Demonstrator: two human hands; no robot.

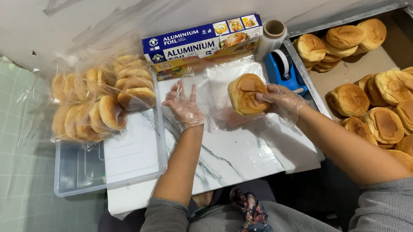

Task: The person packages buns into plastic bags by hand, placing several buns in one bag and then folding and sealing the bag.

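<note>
From the head camera, the right hand [280,101], in a thin clear glove, has its fingers closed around a round bun [246,94] and holds it over the sheet of clear wrap [214,90] spread on the marble board [227,157]. The left hand [184,107], also gloved, lies open and flat on the wrap's left part, gripping nothing. This looks like the placing step of wrapping; the next move likely calls for setting the bun mid-sheet and folding the film over. Left of the board, bagged buns [99,100] fill a clear tub [79,175]; behind it a foil box [202,41] and a blue tape dispenser [283,70] crowd the wrap's far edge; right, loose buns [383,117] fill a tray
</note>
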